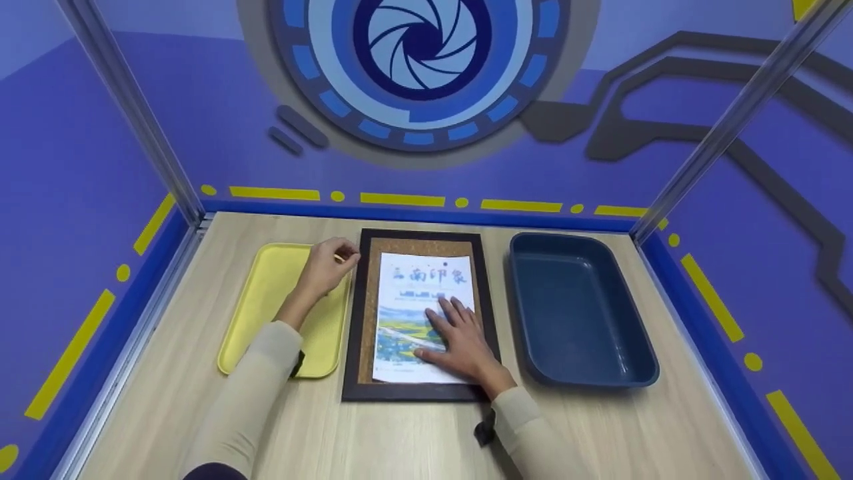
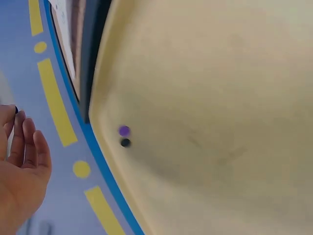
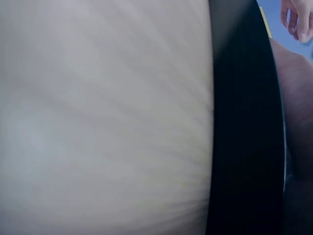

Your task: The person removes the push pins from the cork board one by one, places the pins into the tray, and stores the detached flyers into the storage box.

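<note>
A printed poster [image 1: 406, 320] with a landscape picture lies on a cork board [image 1: 420, 247] in a dark frame. My right hand [image 1: 460, 340] rests on the poster's lower right part, its fingers spread. One dark dot, like a pin head, shows near the sheet's top right. Above the right edge of the yellow tray [image 1: 280, 333], beside the frame, is my left hand [image 1: 326, 267]. Between its thumb and fingertip it pinches a small dark pushpin [image 2: 16, 110], mostly hidden. Two more small round pieces, a purple pushpin [image 2: 124, 130] and a black pushpin [image 2: 125, 142], lie in the tray.
A deep dark blue bin [image 1: 566, 307] stands to the right of the framed board on the wooden table [image 1: 400, 440]. Blue printed panels [image 1: 220, 120] and metal posts [image 1: 720, 127] enclose the back and sides. The right wrist view is mostly sleeve [image 3: 107, 117].
</note>
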The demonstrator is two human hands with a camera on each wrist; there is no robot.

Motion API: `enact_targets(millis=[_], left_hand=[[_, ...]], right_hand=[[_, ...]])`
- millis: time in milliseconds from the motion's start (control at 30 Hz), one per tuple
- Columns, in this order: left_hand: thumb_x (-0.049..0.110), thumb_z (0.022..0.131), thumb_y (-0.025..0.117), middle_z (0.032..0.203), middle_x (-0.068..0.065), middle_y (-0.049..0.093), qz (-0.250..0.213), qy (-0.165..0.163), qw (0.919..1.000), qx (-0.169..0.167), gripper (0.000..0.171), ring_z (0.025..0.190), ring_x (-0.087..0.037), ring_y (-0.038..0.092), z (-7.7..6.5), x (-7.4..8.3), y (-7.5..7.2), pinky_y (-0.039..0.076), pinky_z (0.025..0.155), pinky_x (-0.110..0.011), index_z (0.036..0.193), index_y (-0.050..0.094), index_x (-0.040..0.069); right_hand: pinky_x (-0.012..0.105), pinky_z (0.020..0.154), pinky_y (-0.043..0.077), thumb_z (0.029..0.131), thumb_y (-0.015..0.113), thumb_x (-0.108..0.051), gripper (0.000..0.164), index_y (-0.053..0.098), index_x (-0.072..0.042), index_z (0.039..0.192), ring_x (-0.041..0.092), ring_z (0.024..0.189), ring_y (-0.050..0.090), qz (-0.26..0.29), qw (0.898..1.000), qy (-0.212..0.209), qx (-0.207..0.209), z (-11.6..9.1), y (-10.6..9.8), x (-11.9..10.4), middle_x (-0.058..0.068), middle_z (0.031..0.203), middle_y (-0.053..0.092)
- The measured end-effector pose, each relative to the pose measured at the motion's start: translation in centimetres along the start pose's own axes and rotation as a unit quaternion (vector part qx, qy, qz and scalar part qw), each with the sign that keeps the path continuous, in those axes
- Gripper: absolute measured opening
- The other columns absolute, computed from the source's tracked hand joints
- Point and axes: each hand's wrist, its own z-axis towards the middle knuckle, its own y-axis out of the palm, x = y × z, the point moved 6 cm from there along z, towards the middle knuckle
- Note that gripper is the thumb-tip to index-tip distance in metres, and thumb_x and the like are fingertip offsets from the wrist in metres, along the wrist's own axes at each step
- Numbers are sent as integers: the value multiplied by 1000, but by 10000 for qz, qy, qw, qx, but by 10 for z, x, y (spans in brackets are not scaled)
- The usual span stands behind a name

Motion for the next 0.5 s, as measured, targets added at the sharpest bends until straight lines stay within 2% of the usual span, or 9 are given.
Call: enact_targets(millis=[300, 500], left_hand=[[16, 103, 71, 100, -7, 74, 185, -380, 9987, 277, 10, 96, -23, 70, -28, -32, -28, 59, 85, -42, 105, 76, 7], [15, 103, 71, 101, -8, 75, 224, -580, 9976, 299, 12, 96, -24, 70, -45, -54, -34, 59, 85, -42, 107, 77, 5]], right_hand=[[65, 125, 14, 91, 64, -74, 92, 45, -20, 163, 42, 160, 17, 1, 9999, -106, 77, 0, -2, -1, 16, 172, 28], [65, 126, 13, 91, 63, -75, 92, 45, -20, 163, 42, 160, 16, 19, 10000, -50, 80, 0, -1, 0, 15, 173, 26]])
